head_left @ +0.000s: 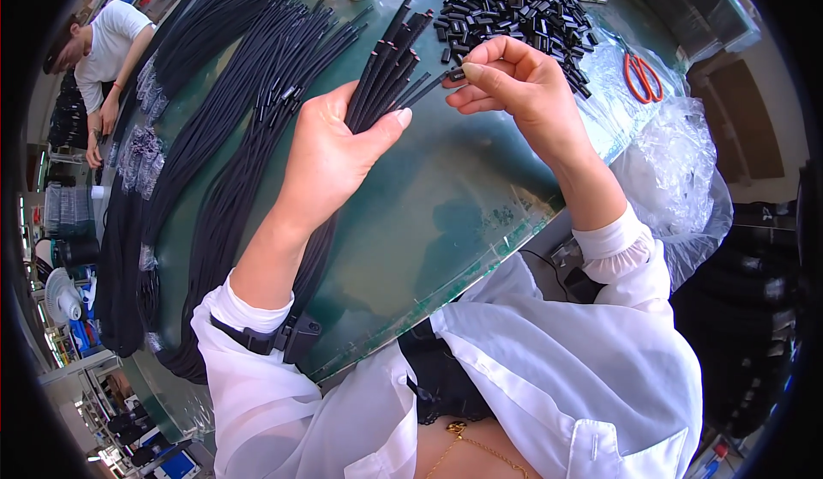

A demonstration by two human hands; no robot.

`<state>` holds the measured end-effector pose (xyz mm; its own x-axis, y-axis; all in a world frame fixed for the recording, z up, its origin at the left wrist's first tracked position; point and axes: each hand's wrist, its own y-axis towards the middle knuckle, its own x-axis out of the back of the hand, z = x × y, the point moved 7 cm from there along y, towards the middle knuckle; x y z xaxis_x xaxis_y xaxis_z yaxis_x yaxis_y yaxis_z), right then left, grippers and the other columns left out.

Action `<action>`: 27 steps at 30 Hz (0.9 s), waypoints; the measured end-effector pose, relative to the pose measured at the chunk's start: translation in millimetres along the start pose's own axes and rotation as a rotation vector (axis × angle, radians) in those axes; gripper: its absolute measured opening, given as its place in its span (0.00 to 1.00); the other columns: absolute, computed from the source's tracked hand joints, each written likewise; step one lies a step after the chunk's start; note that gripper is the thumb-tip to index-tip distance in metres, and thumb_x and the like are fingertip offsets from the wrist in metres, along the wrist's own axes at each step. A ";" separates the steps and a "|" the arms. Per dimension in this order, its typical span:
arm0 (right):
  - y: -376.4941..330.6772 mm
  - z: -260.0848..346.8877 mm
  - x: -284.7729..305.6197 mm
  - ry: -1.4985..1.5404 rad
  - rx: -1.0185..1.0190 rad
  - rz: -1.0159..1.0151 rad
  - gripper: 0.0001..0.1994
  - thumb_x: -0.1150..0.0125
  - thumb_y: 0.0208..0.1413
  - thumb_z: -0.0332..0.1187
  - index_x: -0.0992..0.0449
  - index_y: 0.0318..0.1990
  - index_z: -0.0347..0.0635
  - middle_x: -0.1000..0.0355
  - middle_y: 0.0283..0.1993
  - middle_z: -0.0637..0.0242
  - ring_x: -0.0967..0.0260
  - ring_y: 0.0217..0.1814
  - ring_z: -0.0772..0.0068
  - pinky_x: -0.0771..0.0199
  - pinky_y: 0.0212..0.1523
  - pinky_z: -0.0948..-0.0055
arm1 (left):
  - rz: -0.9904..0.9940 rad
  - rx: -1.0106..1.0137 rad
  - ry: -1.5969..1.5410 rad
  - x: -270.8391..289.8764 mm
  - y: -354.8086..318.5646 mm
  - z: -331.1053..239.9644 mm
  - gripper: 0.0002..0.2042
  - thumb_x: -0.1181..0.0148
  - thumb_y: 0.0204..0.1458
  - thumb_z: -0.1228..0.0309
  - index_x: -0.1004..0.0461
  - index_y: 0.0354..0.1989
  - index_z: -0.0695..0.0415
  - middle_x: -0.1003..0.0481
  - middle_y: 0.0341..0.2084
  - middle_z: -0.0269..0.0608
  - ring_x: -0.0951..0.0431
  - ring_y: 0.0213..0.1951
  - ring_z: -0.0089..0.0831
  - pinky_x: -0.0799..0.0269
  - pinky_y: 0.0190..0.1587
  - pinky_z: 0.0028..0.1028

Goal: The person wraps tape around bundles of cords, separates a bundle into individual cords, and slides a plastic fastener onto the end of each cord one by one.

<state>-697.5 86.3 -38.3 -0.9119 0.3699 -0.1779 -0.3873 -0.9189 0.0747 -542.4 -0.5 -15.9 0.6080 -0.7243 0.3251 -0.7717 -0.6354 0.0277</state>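
I'm seeing the left hand (330, 149) clasping a bundle of black cords (384, 74) above the bench (446, 213), right hand (514, 84) pinching a small black cap (457, 74) at one cord's tip, loose caps (497, 3) piling beyond.

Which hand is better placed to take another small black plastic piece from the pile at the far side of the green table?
Probably the right hand: it is beside the pile of small black plastic pieces, pinching one. The left hand grips the bundle of black cords.
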 end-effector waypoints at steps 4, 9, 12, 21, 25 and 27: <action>0.5 -2.4 0.7 0.062 -0.080 0.000 0.05 0.46 0.56 0.29 0.31 0.36 0.36 0.27 0.32 0.62 0.25 0.33 0.72 0.23 0.37 0.78 | -0.008 -0.036 -0.040 -4.8 -3.2 -2.7 0.06 0.41 0.49 0.75 0.31 0.23 0.60 0.37 0.16 0.22 0.42 0.20 0.09 0.46 0.21 0.16; -1.2 6.6 -4.4 -0.088 0.010 0.102 0.05 0.45 0.55 0.28 0.30 0.36 0.35 0.27 0.32 0.63 0.25 0.33 0.74 0.24 0.37 0.78 | 0.019 -0.050 -0.043 -3.8 -1.9 -4.9 0.06 0.41 0.50 0.73 0.30 0.25 0.60 0.36 0.15 0.22 0.42 0.19 0.10 0.46 0.20 0.16; -7.5 3.9 -21.2 -0.101 0.054 0.187 0.05 0.44 0.55 0.28 0.30 0.35 0.35 0.27 0.32 0.63 0.26 0.32 0.75 0.24 0.36 0.78 | 0.089 0.127 -0.167 -6.1 -2.7 8.2 0.07 0.42 0.51 0.70 0.28 0.27 0.60 0.35 0.15 0.25 0.40 0.17 0.12 0.44 0.19 0.17; -25.3 -9.3 -24.2 -0.202 -0.196 0.281 0.05 0.41 0.52 0.27 0.29 0.34 0.35 0.27 0.33 0.64 0.28 0.32 0.73 0.27 0.35 0.77 | 0.253 0.141 -0.046 -1.0 -3.9 18.8 0.12 0.41 0.51 0.63 0.30 0.26 0.60 0.32 0.15 0.30 0.36 0.15 0.14 0.42 0.17 0.17; -10.5 21.3 -11.2 -1.237 0.458 0.246 0.07 0.40 0.48 0.27 0.28 0.36 0.38 0.29 0.33 0.64 0.29 0.36 0.66 0.29 0.38 0.73 | 0.054 0.161 -0.213 21.3 -0.1 33.7 0.12 0.41 0.51 0.63 0.32 0.25 0.59 0.33 0.15 0.30 0.37 0.15 0.13 0.43 0.16 0.16; 6.6 14.0 -11.8 -1.283 0.518 0.262 0.08 0.39 0.47 0.27 0.27 0.36 0.39 0.30 0.34 0.64 0.30 0.38 0.64 0.29 0.39 0.72 | 0.084 0.232 -0.262 18.0 -0.9 36.4 0.11 0.41 0.51 0.64 0.32 0.26 0.59 0.34 0.15 0.29 0.38 0.15 0.13 0.43 0.16 0.16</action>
<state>-691.2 77.7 -22.0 -0.3430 0.3220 0.8824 0.0617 -0.9296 0.3633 -524.0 -22.7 -44.4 0.5945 -0.8016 0.0632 -0.7764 -0.5927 -0.2142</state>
